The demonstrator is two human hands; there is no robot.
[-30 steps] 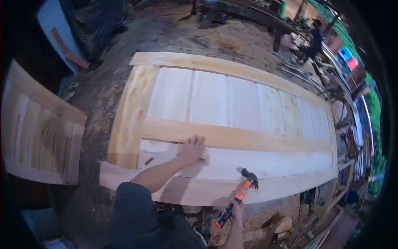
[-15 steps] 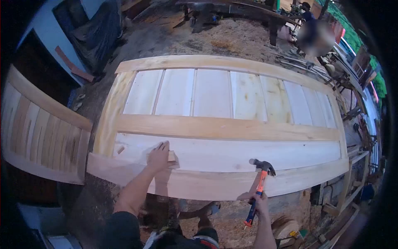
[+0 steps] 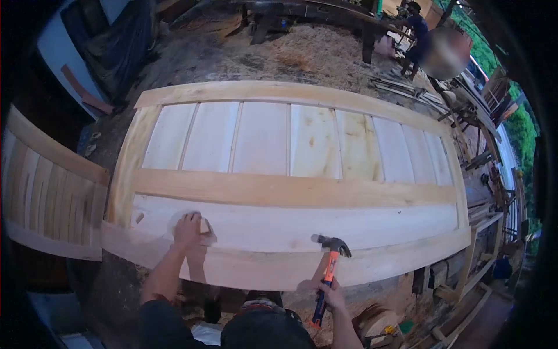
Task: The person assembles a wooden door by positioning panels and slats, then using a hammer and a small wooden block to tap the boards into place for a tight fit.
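Note:
My left hand (image 3: 186,230) is closed around a small wooden block (image 3: 204,226), which rests on the pale lower board of a large wooden panelled door (image 3: 290,189). The fingers partly hide the block. To its left, a small wood offcut (image 3: 139,218) lies on the same board. In my right hand (image 3: 333,295) is a claw hammer (image 3: 330,264), gripped by its orange and dark blue handle. Its dark head is over the door's near edge strip, apart from the block.
Another slatted wooden panel (image 3: 52,192) stands at the left. Sawdust (image 3: 314,52) covers the ground beyond the door. Thin boards (image 3: 412,93) are piled at the far right, near a person (image 3: 416,29) standing. A timber frame (image 3: 485,238) is at right.
My view has turned slightly to the right, so the door and both hands appear further left. Both hands keep their hold on the block and the hammer.

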